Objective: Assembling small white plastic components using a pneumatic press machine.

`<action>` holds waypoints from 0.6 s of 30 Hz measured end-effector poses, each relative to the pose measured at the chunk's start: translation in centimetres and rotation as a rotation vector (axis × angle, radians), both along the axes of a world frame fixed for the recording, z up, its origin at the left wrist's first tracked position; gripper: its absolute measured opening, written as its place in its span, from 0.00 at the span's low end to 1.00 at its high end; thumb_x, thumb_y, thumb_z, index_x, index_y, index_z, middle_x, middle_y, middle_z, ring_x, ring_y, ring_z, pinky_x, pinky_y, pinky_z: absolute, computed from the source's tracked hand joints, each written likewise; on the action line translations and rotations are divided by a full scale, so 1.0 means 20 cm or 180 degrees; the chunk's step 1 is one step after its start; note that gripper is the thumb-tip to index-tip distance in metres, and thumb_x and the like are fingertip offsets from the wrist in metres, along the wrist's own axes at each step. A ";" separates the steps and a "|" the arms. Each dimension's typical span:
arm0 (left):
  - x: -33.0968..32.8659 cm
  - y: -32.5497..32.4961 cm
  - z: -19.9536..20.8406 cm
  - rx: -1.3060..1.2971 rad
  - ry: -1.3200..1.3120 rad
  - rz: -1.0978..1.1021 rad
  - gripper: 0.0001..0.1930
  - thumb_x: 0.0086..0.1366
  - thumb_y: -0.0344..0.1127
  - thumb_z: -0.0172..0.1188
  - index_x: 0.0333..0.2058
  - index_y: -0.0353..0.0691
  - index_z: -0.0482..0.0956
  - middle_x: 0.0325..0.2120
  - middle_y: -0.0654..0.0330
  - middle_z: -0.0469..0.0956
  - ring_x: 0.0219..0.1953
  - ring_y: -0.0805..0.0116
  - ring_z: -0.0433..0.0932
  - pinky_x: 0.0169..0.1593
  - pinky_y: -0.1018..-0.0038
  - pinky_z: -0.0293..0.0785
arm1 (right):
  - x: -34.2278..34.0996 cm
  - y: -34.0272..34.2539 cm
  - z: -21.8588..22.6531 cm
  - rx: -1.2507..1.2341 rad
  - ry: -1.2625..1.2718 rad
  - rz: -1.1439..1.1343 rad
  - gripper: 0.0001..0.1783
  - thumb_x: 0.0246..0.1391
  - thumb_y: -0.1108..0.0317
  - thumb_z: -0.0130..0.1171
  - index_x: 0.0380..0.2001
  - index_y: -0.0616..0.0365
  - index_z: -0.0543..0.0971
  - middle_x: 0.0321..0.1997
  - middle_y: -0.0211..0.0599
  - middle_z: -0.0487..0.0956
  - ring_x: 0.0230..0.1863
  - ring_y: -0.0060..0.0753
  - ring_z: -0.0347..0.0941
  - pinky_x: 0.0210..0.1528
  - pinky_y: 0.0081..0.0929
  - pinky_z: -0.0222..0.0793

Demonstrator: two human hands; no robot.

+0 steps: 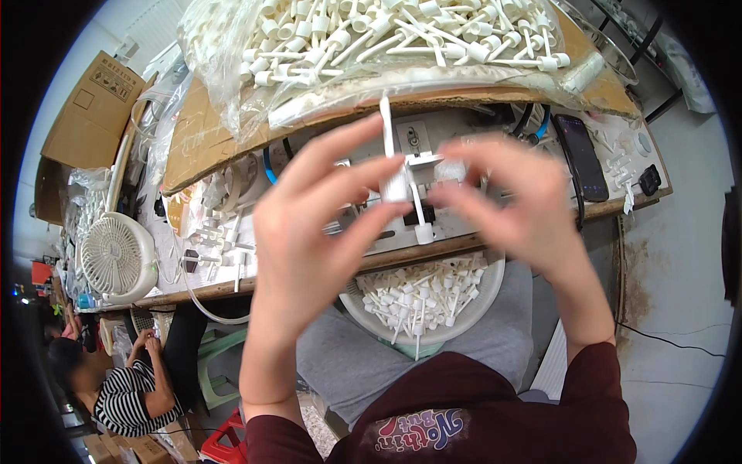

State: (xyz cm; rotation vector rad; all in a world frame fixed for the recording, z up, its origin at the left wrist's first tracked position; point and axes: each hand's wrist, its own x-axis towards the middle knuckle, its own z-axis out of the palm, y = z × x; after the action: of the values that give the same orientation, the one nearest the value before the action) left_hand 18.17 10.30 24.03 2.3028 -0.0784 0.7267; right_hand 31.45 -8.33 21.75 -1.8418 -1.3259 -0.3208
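Note:
My left hand (309, 209) is raised over the bench edge, its fingers closed round a white plastic stick with a thick cap-like end (395, 185); the thin end points up and away. Facing it is my right hand (510, 189), smeared by motion, thumb and fingers curled round something pale that I cannot make out. Between the hands hangs a second white capped stick (422, 213), cap downward; which hand bears it is unclear. Behind them, a metal fixture (413, 135) on the bench is partly hidden. In my lap sits a white bowl (495, 298) filled with similar white capped sticks.
Over the bench, a cardboard sheet (185, 166) bears a plastic-wrapped heap of white capped sticks (371, 35). A black phone (581, 158) lies to the right. On the left stand a white fan (117, 257) and a cardboard box (93, 108). Another person (131, 394) sits at lower left.

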 end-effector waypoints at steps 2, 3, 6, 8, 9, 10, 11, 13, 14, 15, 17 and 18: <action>-0.09 -0.08 -0.07 0.0347 0.0068 0.0205 0.20 0.51 0.23 0.73 0.45 0.36 0.86 0.52 0.53 0.81 0.44 0.68 0.85 0.44 0.75 0.83 | 0.14 0.03 0.09 0.0322 -0.0407 -0.0498 0.13 0.53 0.70 0.70 0.43 0.58 0.85 0.40 0.35 0.87 0.34 0.25 0.81 0.37 0.23 0.74; -0.12 -0.11 -0.13 0.0536 0.0065 0.0289 0.21 0.50 0.23 0.74 0.45 0.36 0.86 0.50 0.53 0.82 0.43 0.68 0.85 0.45 0.75 0.83 | 0.23 0.06 0.12 0.0405 -0.1039 -0.0776 0.13 0.56 0.68 0.68 0.44 0.55 0.85 0.41 0.34 0.86 0.37 0.26 0.81 0.40 0.25 0.74; -0.12 -0.22 -0.23 0.0953 -0.0049 0.0512 0.18 0.52 0.27 0.74 0.43 0.37 0.86 0.48 0.58 0.84 0.32 0.67 0.84 0.36 0.75 0.79 | 0.49 0.11 0.16 -0.0039 -0.1128 -0.0951 0.14 0.57 0.66 0.65 0.44 0.63 0.84 0.40 0.44 0.84 0.40 0.36 0.79 0.45 0.32 0.73; -0.10 -0.25 -0.29 0.1198 -0.0088 0.0667 0.15 0.53 0.30 0.73 0.42 0.39 0.86 0.48 0.60 0.84 0.27 0.67 0.82 0.29 0.74 0.73 | 0.56 0.15 0.14 -0.0314 -0.0715 -0.0864 0.14 0.57 0.66 0.65 0.44 0.64 0.83 0.40 0.42 0.83 0.40 0.34 0.78 0.44 0.31 0.72; -0.10 -0.27 -0.29 0.1265 -0.0030 0.0678 0.15 0.53 0.30 0.73 0.42 0.39 0.86 0.48 0.60 0.84 0.26 0.68 0.81 0.28 0.75 0.72 | 0.58 0.16 0.13 -0.0410 -0.0378 -0.0810 0.13 0.57 0.68 0.66 0.44 0.59 0.84 0.41 0.37 0.84 0.40 0.28 0.79 0.44 0.26 0.72; -0.10 -0.28 -0.28 0.1326 0.0042 0.0681 0.15 0.53 0.30 0.73 0.41 0.39 0.86 0.48 0.59 0.84 0.25 0.68 0.81 0.28 0.75 0.72 | 0.58 0.18 0.11 -0.0515 -0.0029 -0.0758 0.12 0.56 0.69 0.67 0.45 0.55 0.85 0.41 0.31 0.85 0.40 0.22 0.79 0.43 0.21 0.71; -0.10 -0.29 -0.28 0.1396 0.0119 0.0701 0.15 0.53 0.30 0.73 0.41 0.39 0.86 0.49 0.59 0.84 0.24 0.69 0.80 0.27 0.75 0.71 | 0.54 0.20 0.14 -0.0645 0.0146 -0.0714 0.13 0.56 0.69 0.66 0.44 0.60 0.84 0.40 0.37 0.84 0.40 0.27 0.78 0.43 0.24 0.72; -0.10 -0.30 -0.34 0.1417 0.0163 0.0740 0.15 0.53 0.30 0.73 0.41 0.39 0.86 0.49 0.60 0.84 0.22 0.69 0.77 0.27 0.75 0.71 | 0.44 0.21 0.24 -0.0895 0.0490 -0.0643 0.16 0.57 0.68 0.63 0.44 0.70 0.82 0.38 0.47 0.82 0.39 0.37 0.78 0.43 0.31 0.73; -0.09 -0.30 -0.35 0.1431 0.0179 0.0753 0.15 0.52 0.30 0.73 0.41 0.39 0.86 0.49 0.60 0.84 0.21 0.69 0.76 0.27 0.76 0.71 | 0.43 0.20 0.25 -0.0799 0.0539 -0.0546 0.16 0.56 0.68 0.63 0.44 0.70 0.81 0.37 0.45 0.81 0.38 0.35 0.77 0.43 0.30 0.72; -0.09 -0.30 -0.36 0.1457 0.0260 0.0748 0.15 0.52 0.30 0.72 0.40 0.40 0.86 0.49 0.60 0.84 0.20 0.68 0.76 0.27 0.75 0.71 | 0.43 0.20 0.26 -0.0704 0.0588 -0.0449 0.16 0.56 0.69 0.63 0.44 0.70 0.81 0.36 0.44 0.81 0.37 0.33 0.76 0.42 0.28 0.72; -0.08 -0.27 -0.36 0.1483 0.0431 0.0726 0.14 0.52 0.30 0.72 0.40 0.40 0.86 0.49 0.61 0.84 0.19 0.68 0.75 0.27 0.75 0.71 | 0.42 0.20 0.25 -0.0641 0.0756 -0.0392 0.16 0.56 0.69 0.64 0.44 0.69 0.81 0.34 0.40 0.80 0.36 0.29 0.74 0.40 0.25 0.71; -0.06 -0.27 -0.36 0.1454 0.0400 0.0681 0.14 0.52 0.30 0.72 0.40 0.40 0.86 0.49 0.61 0.84 0.19 0.68 0.75 0.27 0.75 0.72 | 0.42 0.21 0.25 -0.0663 0.0870 -0.0425 0.16 0.55 0.69 0.64 0.44 0.69 0.81 0.33 0.39 0.79 0.35 0.27 0.73 0.39 0.24 0.70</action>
State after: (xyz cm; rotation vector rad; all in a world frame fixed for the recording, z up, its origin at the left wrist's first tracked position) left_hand 16.87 4.94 16.89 2.8210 0.0687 0.7243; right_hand 39.80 -4.21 26.84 -2.0684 -1.0833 0.0034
